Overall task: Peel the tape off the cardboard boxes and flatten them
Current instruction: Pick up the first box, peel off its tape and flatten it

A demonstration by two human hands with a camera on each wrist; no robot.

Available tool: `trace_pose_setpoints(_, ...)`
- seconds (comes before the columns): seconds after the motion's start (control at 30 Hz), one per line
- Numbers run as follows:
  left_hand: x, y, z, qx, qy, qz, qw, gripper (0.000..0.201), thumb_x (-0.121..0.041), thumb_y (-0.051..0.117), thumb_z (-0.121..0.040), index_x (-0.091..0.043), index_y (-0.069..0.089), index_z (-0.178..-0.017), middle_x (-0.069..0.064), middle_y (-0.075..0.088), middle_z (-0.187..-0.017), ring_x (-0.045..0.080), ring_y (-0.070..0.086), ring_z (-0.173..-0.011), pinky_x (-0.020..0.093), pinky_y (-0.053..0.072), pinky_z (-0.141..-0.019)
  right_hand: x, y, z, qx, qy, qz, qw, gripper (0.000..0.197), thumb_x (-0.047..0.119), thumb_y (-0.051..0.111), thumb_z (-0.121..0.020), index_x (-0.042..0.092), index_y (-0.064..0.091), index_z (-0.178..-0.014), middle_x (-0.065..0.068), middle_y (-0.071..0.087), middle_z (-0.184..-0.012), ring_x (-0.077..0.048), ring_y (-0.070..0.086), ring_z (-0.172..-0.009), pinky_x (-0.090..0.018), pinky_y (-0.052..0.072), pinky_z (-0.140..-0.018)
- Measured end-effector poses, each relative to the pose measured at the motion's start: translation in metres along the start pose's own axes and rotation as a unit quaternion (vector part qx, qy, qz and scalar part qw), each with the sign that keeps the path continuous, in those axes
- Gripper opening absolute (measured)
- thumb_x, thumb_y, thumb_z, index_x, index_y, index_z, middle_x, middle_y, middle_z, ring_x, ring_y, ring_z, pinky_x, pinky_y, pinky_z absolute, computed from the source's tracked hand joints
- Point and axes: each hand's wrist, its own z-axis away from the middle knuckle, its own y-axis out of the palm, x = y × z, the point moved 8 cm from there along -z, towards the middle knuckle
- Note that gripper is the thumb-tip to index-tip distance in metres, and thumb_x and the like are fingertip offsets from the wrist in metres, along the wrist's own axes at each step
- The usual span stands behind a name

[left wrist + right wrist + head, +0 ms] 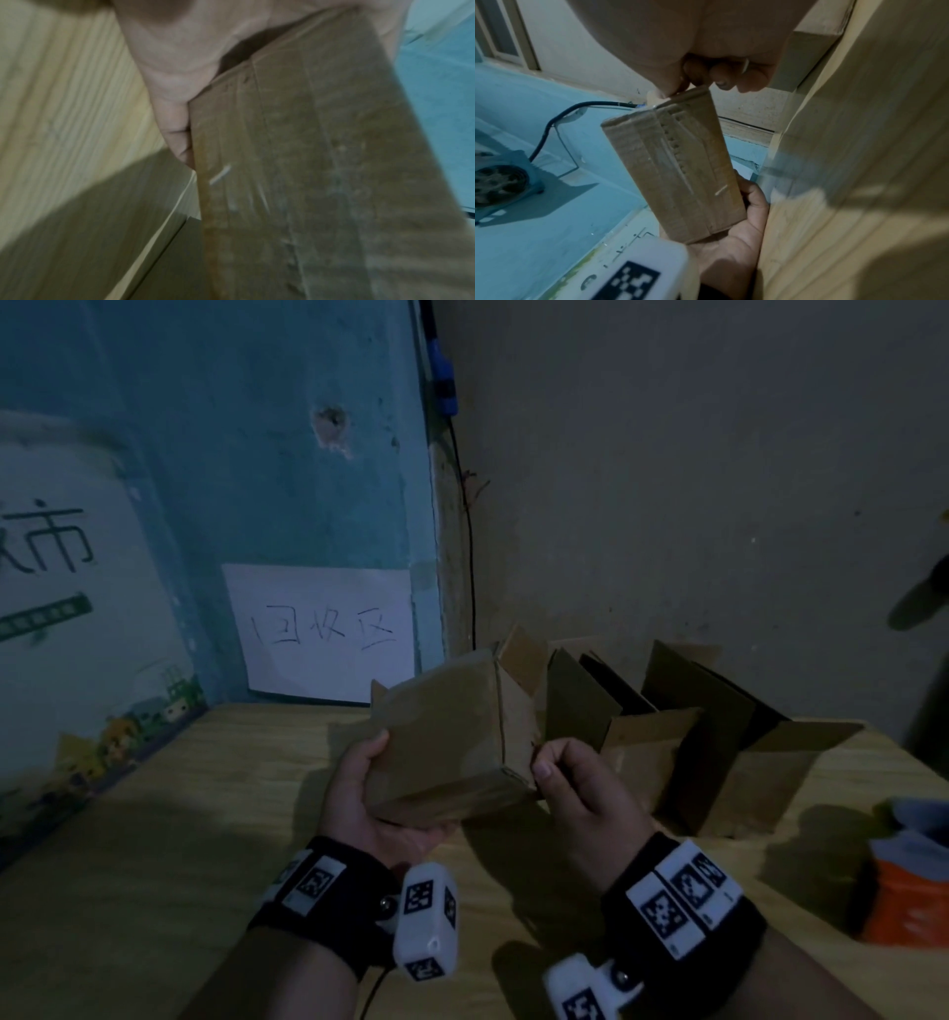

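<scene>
held box [441, 742] above table [205, 814]; open boxes [667, 726] behind, to its right.

The fingers of the left hand [367, 793] are hidden behind the held cardboard box [447, 737], and what the right hand [575, 788] pinches at the box's corner is covered by its thumb. In the left wrist view the box is blurred and cut off by the lower edge. An orange packet [906, 891] is cut off at the right edge, its print unreadable.
</scene>
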Motion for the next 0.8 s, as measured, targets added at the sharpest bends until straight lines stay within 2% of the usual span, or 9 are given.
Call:
trace_pose_setpoints(0.1,0.000,0.002,0.001,0.001,0.002,-0.004,1.000,0.059,-0.041,0.074,-0.082,-0.013,0.064,-0.133,0.023,0.066,-0.132,0.047,0.060,-0.119,0.060,0.046,-0.103,-0.007,-0.007,0.000,-0.044,0.025,-0.034,0.998,0.008,0.028,0.059,-0.096,0.035,0.065,-0.095,0.014,0.067,-0.092,0.001,0.063,-0.085,-0.029,0.054,-0.080)
trace_pose_setpoints(0.17,0.000,0.000,-0.001,0.006,-0.004,0.001,1.000,0.066,-0.042,0.076,-0.078,-0.012,0.062,-0.136,0.025,0.064,-0.134,0.048,0.060,-0.119,0.059,0.050,-0.098,-0.006,-0.011,0.001,-0.063,0.023,-0.035,0.997,0.016,0.029,0.065,-0.092,0.043,0.068,-0.100,0.021,0.068,-0.100,0.004,0.064,-0.095,-0.027,0.054,-0.086)
trace_pose_setpoints(0.27,-0.001,-0.003,-0.002,0.005,-0.005,0.009,1.000,0.077,-0.042,0.080,-0.069,-0.014,0.060,-0.138,0.025,0.060,-0.137,0.050,0.057,-0.122,0.059,0.050,-0.097,0.003,-0.011,0.001,-0.045,-0.006,-0.010,0.999,0.020,0.030,0.070,-0.087,0.046,0.069,-0.100,0.015,0.067,-0.105,0.001,0.063,-0.098,-0.022,0.053,-0.084)
trace_pose_setpoints(0.37,-0.001,-0.002,-0.001,0.007,-0.003,0.004,1.000,0.074,-0.043,0.078,-0.071,-0.013,0.060,-0.136,0.026,0.059,-0.138,0.050,0.055,-0.124,0.061,0.043,-0.106,0.003,-0.009,0.000,-0.032,-0.008,0.001,0.999,0.023,0.026,0.074,-0.084,0.044,0.067,-0.097,0.009,0.065,-0.100,-0.005,0.062,-0.089,-0.019,0.052,-0.075)
trace_pose_setpoints(0.47,0.000,-0.001,0.001,0.008,-0.006,0.007,1.000,0.066,-0.042,0.074,-0.077,-0.012,0.060,-0.135,0.026,0.059,-0.137,0.051,0.055,-0.124,0.063,0.039,-0.112,0.001,-0.008,0.000,-0.034,0.005,-0.016,0.999,0.020,0.023,0.074,-0.085,0.040,0.067,-0.092,0.001,0.064,-0.091,-0.011,0.059,-0.079,-0.023,0.050,-0.068)
trace_pose_setpoints(0.57,0.000,-0.001,0.002,0.009,0.003,0.015,1.000,0.057,-0.041,0.072,-0.083,-0.011,0.063,-0.131,0.026,0.061,-0.136,0.050,0.056,-0.124,0.064,0.039,-0.112,-0.001,-0.004,0.000,-0.012,0.007,-0.050,0.999,0.020,0.023,0.073,-0.086,0.041,0.066,-0.088,0.000,0.064,-0.088,-0.018,0.060,-0.081,-0.035,0.055,-0.074)
trace_pose_setpoints(0.63,-0.001,0.001,0.003,0.006,0.008,0.012,1.000,0.053,-0.041,0.070,-0.085,-0.012,0.064,-0.128,0.025,0.061,-0.134,0.049,0.056,-0.123,0.064,0.039,-0.111,-0.002,-0.001,-0.001,0.011,0.011,-0.065,0.998,0.020,0.023,0.071,-0.088,0.042,0.066,-0.089,0.000,0.064,-0.089,-0.021,0.061,-0.083,-0.037,0.056,-0.077)
trace_pose_setpoints(0.7,0.000,0.003,0.005,0.004,0.007,0.011,1.000,0.051,-0.041,0.070,-0.085,-0.012,0.063,-0.128,0.024,0.061,-0.134,0.049,0.056,-0.122,0.063,0.040,-0.109,-0.002,-0.001,0.000,0.020,0.005,-0.066,0.998,0.014,0.023,0.070,-0.089,0.036,0.066,-0.089,-0.001,0.064,-0.088,-0.020,0.061,-0.081,-0.031,0.055,-0.074)
trace_pose_setpoints(0.8,0.000,0.004,0.006,-0.001,0.009,0.017,1.000,0.054,-0.040,0.072,-0.084,-0.013,0.061,-0.130,0.024,0.060,-0.133,0.049,0.056,-0.120,0.062,0.046,-0.103,0.003,-0.005,0.001,0.001,-0.006,-0.070,0.998,0.007,0.019,0.070,-0.089,0.024,0.065,-0.087,0.003,0.064,-0.082,-0.009,0.059,-0.070,-0.016,0.052,-0.065)
